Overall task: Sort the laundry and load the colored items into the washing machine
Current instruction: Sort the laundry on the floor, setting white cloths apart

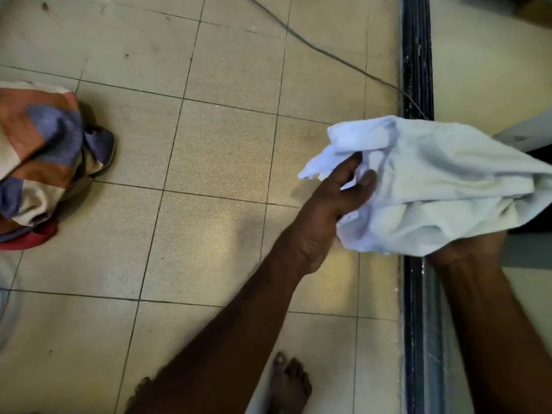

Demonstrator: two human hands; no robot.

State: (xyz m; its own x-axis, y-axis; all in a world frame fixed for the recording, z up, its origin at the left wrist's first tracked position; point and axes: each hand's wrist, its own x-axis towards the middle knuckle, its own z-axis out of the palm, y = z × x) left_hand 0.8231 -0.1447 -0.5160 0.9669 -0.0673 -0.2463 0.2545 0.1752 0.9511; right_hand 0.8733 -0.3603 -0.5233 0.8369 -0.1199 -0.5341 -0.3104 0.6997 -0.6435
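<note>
A crumpled white cloth hangs at the right, above the tiled floor and the door track. My left hand grips its left edge, fingers tucked into the folds. My right hand holds the cloth from below and is mostly hidden by the fabric. A heap of colored laundry, orange, purple and beige with a red piece underneath, lies on the floor at the far left. No washing machine is clearly visible.
Beige floor tiles fill the middle. A dark sliding-door track runs top to bottom at the right. A thin cable crosses the floor toward the track. My bare foot stands at the bottom.
</note>
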